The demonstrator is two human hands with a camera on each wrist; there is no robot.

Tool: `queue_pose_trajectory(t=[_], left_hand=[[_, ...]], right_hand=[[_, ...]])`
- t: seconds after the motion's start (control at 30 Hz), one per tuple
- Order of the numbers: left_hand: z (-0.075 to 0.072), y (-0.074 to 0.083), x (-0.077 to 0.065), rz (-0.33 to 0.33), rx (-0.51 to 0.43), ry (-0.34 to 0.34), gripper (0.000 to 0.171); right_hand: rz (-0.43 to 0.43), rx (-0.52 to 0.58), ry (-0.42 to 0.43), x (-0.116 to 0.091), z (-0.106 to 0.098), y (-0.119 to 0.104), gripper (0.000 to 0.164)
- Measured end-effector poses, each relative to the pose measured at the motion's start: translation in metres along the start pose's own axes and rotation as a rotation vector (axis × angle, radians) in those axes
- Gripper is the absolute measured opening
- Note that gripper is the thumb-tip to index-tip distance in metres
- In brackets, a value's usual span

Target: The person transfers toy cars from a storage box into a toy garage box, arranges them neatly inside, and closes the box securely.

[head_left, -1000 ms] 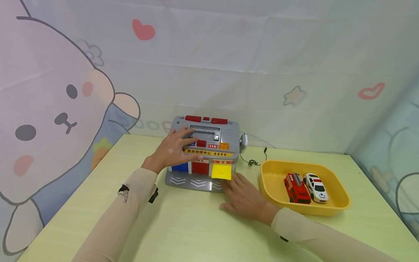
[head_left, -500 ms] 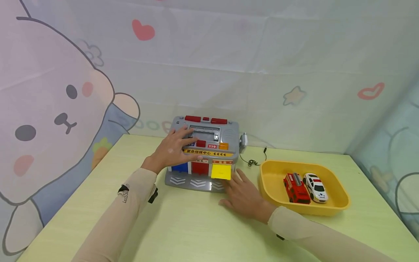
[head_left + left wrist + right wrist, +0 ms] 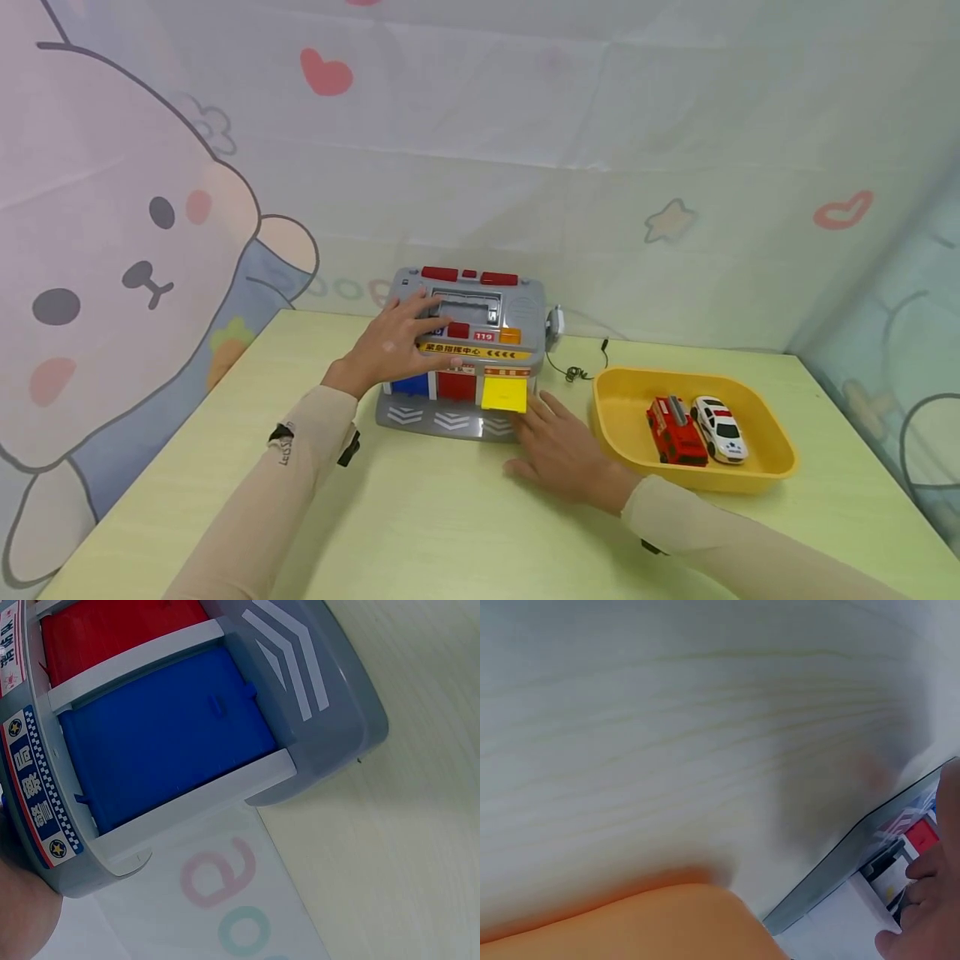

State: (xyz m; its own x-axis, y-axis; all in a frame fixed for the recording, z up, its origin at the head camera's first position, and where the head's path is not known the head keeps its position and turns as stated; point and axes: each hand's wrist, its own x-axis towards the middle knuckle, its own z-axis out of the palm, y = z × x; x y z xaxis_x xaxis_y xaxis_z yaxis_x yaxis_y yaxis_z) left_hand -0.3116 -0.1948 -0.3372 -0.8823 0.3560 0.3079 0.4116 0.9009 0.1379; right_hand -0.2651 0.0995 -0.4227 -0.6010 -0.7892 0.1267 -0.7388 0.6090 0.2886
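Observation:
A grey toy emergency garage (image 3: 527,312) stands at the back of the table. On its top lies my left hand (image 3: 393,346), fingers spread, near a red button (image 3: 458,331). The blue door (image 3: 165,742) and red door (image 3: 456,385) are down, while the yellow door (image 3: 504,395) is raised and sticks out. My right hand (image 3: 566,450) is at the front right corner of the base, fingers stretched toward the bay below the yellow door. Some of its fingertips are hidden under that door. In the right wrist view, the right hand (image 3: 930,907) is partly seen beside the garage's base (image 3: 832,862).
To the right is a yellow tray (image 3: 622,392) holding a red fire truck (image 3: 677,433) and a white police car (image 3: 720,429). A thin black cable (image 3: 576,373) lies between garage and tray. A printed cloth (image 3: 465,167) hangs behind the table.
My right fingers shift slightly at the garage's front corner. My left hand stays on the top, and the doors keep their positions. The head view tilts a little.

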Motion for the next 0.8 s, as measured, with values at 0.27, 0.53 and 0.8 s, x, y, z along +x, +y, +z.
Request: queue_pose_trajectory(t=[0.27,0.53,0.8], left_hand=[[0.001,0.000,0.001,-0.003,0.015,-0.007,0.074],[0.000,0.000,0.000,-0.020,0.006,-0.010,0.075],[-0.001,0.002,0.001,-0.027,0.013,-0.028,0.075]], right_hand=[[-0.063,0.115,-0.064,-0.010,-0.013,-0.005,0.086],[-0.153,0.216,-0.047,-0.015,-0.028,-0.019,0.082],[-0.217,0.202,0.061,-0.020,-0.035,-0.028,0.078]])
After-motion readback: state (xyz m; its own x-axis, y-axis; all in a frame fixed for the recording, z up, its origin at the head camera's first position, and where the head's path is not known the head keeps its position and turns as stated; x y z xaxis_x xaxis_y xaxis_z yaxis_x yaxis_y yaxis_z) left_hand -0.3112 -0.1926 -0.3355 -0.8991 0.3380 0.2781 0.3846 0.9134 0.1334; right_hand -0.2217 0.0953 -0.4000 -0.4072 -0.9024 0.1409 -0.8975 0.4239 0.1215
